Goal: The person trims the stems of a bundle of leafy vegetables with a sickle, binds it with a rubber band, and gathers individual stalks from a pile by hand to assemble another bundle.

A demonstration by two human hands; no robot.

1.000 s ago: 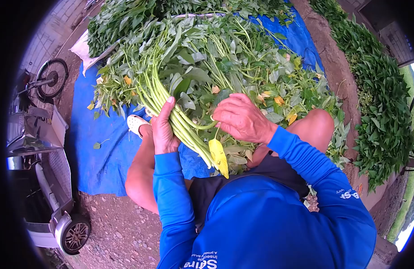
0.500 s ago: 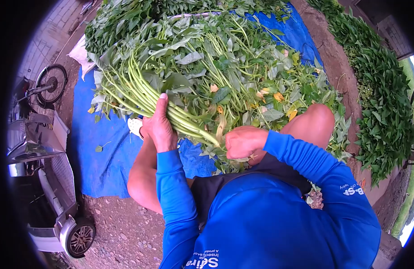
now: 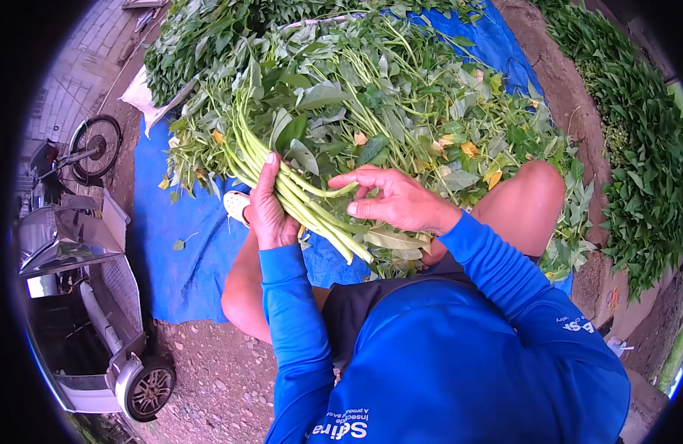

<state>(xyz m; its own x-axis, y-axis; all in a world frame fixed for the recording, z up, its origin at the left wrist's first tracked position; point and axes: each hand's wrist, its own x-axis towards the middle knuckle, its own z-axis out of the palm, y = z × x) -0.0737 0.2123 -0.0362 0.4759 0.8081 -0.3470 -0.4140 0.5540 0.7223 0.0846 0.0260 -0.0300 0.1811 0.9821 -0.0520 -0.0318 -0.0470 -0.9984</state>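
Note:
My left hand [image 3: 273, 211] is closed around a bunch of long green stems [image 3: 300, 203] with leafy tops, which look like water spinach. Their cut ends point down and to the right, toward my lap. Close beside them is my right hand [image 3: 397, 200], its thumb and forefinger apart. One stem bends sideways out of the bunch, and its end lies at the right fingers; a firm grip on it does not show. Beyond both hands spreads a big heap of the same greens [image 3: 400, 111], with some yellow leaves in it.
A blue tarp [image 3: 182, 251] lies under the heap. To the left stand a motorcycle wheel [image 3: 97, 146] and a metal sidecar-like vehicle [image 3: 97, 318]. More bundled greens [image 3: 641, 185] line the right side. My bent knees frame the work area; a pale clog [image 3: 236, 206] shows by the left leg.
My right hand has gone from a fist near the cut ends to spread fingers higher up, closer to my left hand. The held bunch looks thinner and steeper, with one stem now bent sideways.

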